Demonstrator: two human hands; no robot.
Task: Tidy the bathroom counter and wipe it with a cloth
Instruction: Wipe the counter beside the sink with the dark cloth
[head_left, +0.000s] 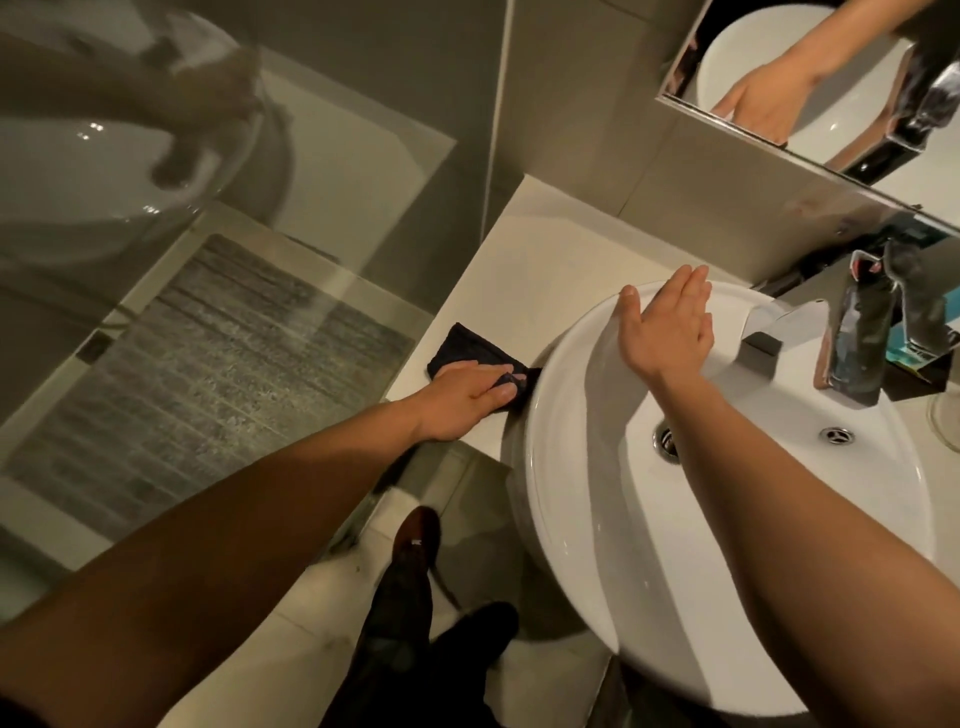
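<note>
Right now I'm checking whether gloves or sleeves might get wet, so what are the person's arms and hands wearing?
Nothing that shows. The left hand and right hand are bare, with no gloves, rings, watch or bracelet visible. Both forearms are uncovered up to the frame's edge, so no sleeve appears; any sleeve would sit higher, out of view.

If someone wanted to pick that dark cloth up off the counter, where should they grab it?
Probably the far corner of the dark cloth, coming from above on the counter side. It lies flat there, uncovered; the left hand presses its near part and the sink crowds its right end.
</note>
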